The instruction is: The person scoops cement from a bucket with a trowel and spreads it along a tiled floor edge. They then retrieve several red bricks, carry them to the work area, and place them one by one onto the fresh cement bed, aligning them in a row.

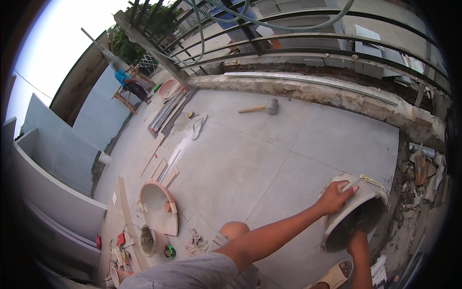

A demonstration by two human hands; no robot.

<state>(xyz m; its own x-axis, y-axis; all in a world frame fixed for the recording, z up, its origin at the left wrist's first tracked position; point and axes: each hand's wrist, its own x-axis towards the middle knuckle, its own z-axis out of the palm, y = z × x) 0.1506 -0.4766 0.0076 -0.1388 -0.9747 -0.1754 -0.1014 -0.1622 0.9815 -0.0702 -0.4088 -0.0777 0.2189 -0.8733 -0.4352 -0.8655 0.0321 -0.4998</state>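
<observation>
A dirty grey bucket (362, 212) is tilted on the grey tiles at the lower right, its dark open mouth towards me. My left hand (335, 196) grips it at the upper rim, thumb over the edge. My right hand (358, 242) reaches into the mouth from below. Its fingers are hidden inside, so what they touch does not show. Beneath the bucket, at the lower edge, is my sandalled foot (334, 277).
A mallet (271, 106) and a white flip-flop (198, 126) lie on the tiles. Left stand a round basin (155, 204) and a small bucket (147, 240), near a green tape measure (170, 251). Rubble (419, 180) lines the right edge. A person in blue (122, 79) is far left.
</observation>
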